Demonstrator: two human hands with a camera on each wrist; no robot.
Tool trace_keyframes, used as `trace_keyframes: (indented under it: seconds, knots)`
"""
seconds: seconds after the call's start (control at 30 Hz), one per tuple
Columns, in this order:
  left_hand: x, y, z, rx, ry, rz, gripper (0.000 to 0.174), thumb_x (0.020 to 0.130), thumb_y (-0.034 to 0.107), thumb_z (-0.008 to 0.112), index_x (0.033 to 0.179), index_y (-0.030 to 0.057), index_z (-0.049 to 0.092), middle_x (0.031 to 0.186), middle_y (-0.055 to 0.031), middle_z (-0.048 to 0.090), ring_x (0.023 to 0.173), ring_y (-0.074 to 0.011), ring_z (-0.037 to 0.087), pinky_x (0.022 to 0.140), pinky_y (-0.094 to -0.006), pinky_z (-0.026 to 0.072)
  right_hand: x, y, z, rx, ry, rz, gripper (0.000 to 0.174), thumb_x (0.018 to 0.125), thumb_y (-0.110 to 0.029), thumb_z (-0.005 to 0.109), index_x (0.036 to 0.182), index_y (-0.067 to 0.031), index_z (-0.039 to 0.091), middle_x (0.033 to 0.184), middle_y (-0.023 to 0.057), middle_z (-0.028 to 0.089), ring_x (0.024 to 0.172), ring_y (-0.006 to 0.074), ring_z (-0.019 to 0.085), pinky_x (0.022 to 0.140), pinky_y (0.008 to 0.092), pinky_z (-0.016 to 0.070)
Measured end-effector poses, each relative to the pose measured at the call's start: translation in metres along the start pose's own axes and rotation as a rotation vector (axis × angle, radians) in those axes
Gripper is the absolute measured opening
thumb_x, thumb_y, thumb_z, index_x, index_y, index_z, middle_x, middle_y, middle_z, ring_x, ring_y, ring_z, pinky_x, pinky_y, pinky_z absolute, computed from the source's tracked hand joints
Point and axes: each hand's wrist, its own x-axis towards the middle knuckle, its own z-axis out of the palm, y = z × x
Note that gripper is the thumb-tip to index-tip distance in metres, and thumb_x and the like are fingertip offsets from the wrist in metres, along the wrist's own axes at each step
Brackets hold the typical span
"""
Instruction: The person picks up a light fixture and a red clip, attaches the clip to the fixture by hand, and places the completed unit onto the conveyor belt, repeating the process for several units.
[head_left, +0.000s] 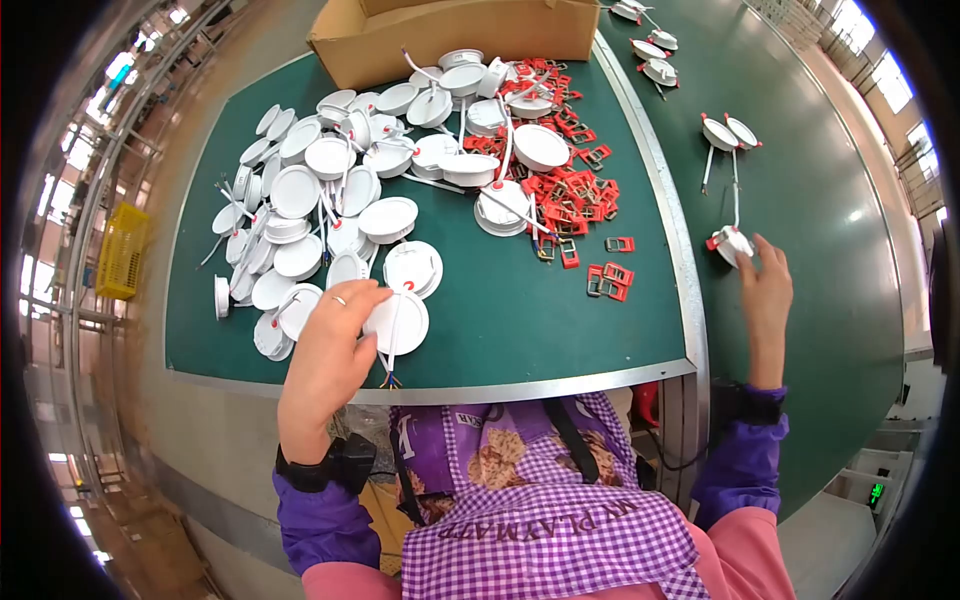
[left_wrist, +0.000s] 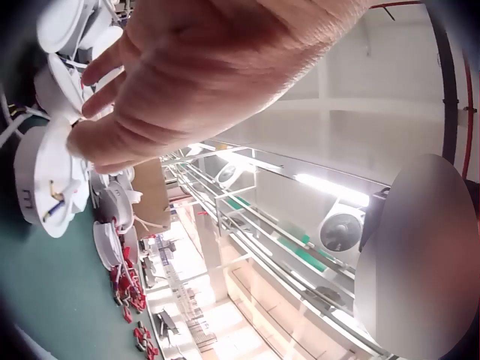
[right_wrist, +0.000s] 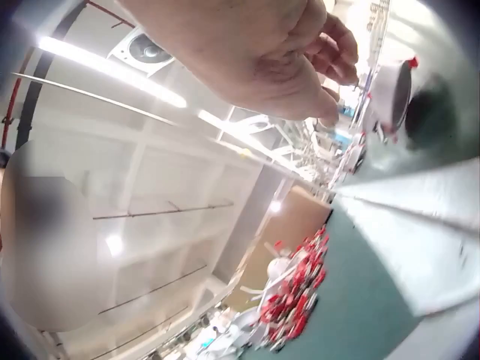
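My left hand (head_left: 335,350) grips the left edge of a round white lamp (head_left: 408,325) near the green table's front edge; a white cable with bare coloured ends crosses it. In the left wrist view that lamp (left_wrist: 46,180) stands tilted beside the left hand's fingertips. On the dark green surface at the right, my right hand (head_left: 767,300) is beside another white lamp (head_left: 733,246) with a red clip. The right wrist view shows a gap between this lamp (right_wrist: 391,96) and the right hand (right_wrist: 277,67), whose fingers are loosely bent.
White lamps (head_left: 297,192) are heaped across the table's left and middle, with red clips (head_left: 575,195) to their right. A cardboard box (head_left: 455,38) stands at the back. A metal edge (head_left: 655,175) divides the two surfaces. Further lamps (head_left: 720,134) lie at the right.
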Motion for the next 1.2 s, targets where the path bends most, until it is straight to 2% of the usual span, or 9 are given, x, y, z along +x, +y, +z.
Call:
trace_keyframes:
  seconds: [0.03,0.17,0.4,0.63,0.77,0.87,0.97,1.1,1.2]
  knots:
    - [0.000,-0.005,0.004,0.054,-0.112,0.031,0.045,0.067,-0.006,0.055,0.112,0.0029,0.056,0.118,-0.0152,0.054,0.114,-0.0321,0.048,0.096,-0.0363,0.0384,-0.007,-0.009,0.003,-0.079,0.152,-0.234,0.026,0.083,-0.012,0.060,0.107,-0.0029,0.060,0.087,0.0130,0.063,0.070,0.0282,0.062,0.064,0.0334,0.0480]
    - [0.007,-0.007,0.019,-0.025,-0.152,0.084,0.053,0.063,-0.004,0.058,0.114,0.0059,0.056,0.126,-0.0150,0.048,0.122,-0.0343,0.039,0.101,-0.0397,0.0327,-0.034,-0.072,0.018,0.408,-0.258,-0.229,0.007,0.080,-0.001,0.060,0.087,-0.0005,0.060,0.085,0.0133,0.059,0.071,0.0313,0.059,0.065,0.0347,0.0470]
    - [0.003,0.009,0.017,0.087,-0.260,0.049,0.079,0.055,0.003,0.073,0.129,0.0121,0.046,0.133,-0.0149,0.041,0.123,-0.0354,0.037,0.103,-0.0439,0.0280,-0.018,-0.084,0.052,0.115,-0.255,-0.561,0.009,0.079,-0.006,0.061,0.087,-0.0049,0.064,0.088,0.0088,0.059,0.087,0.0269,0.057,0.073,0.0365,0.0468]
    - [0.003,-0.003,0.027,0.181,-0.111,0.071,0.078,0.055,0.004,0.075,0.127,0.0104,0.047,0.127,-0.0141,0.044,0.118,-0.0310,0.042,0.101,-0.0399,0.0319,-0.015,-0.103,0.058,0.062,-0.350,-0.527,0.012,0.080,-0.015,0.062,0.079,-0.0031,0.061,0.082,0.0093,0.057,0.085,0.0264,0.057,0.072,0.0370,0.0470]
    - [0.000,0.026,-0.005,-0.165,0.073,0.015,0.069,0.062,0.000,0.067,0.127,0.0053,0.046,0.124,-0.0114,0.048,0.115,-0.0252,0.047,0.095,-0.0335,0.0373,-0.013,-0.110,0.065,-0.067,-0.404,-0.474,0.018,0.079,-0.017,0.063,0.076,-0.0009,0.058,0.081,0.0116,0.058,0.084,0.0285,0.058,0.072,0.0386,0.0470]
    - [0.001,0.035,-0.014,-0.760,0.391,0.051,0.073,0.063,0.000,0.068,0.130,-0.0009,0.040,0.127,-0.0115,0.045,0.116,-0.0215,0.045,0.096,-0.0329,0.0381,-0.009,-0.113,0.070,-0.105,-0.429,-0.461,0.014,0.077,-0.014,0.060,0.076,-0.0002,0.057,0.082,0.0136,0.060,0.084,0.0307,0.059,0.072,0.0409,0.0470]
    - [0.010,0.046,-0.007,-1.192,0.543,0.098,0.072,0.073,0.013,0.069,0.133,-0.0017,0.033,0.130,-0.0186,0.044,0.118,-0.0271,0.047,0.096,-0.0357,0.0403,-0.003,-0.113,0.072,-0.173,-0.464,-0.466,0.009,0.072,-0.008,0.055,0.076,0.0000,0.057,0.081,0.0165,0.062,0.081,0.0335,0.060,0.072,0.0432,0.0472]
    - [0.021,0.056,0.015,-1.852,0.340,-0.069,0.056,0.086,0.022,0.058,0.130,-0.0040,0.035,0.126,-0.0226,0.047,0.115,-0.0325,0.050,0.096,-0.0429,0.0441,-0.011,-0.125,0.057,-0.146,-0.328,-0.401,0.010,0.073,-0.008,0.057,0.076,0.0021,0.056,0.071,0.0171,0.061,0.071,0.0337,0.061,0.067,0.0406,0.0481]
    - [0.022,0.060,0.045,-1.921,0.120,-0.253,0.049,0.090,0.020,0.052,0.131,-0.0009,0.034,0.127,-0.0207,0.046,0.118,-0.0354,0.047,0.091,-0.0453,0.0489,-0.022,-0.136,0.032,0.446,-0.323,-0.171,0.010,0.077,-0.004,0.060,0.081,0.0027,0.055,0.064,0.0127,0.060,0.054,0.0186,0.060,0.054,0.0280,0.0472]
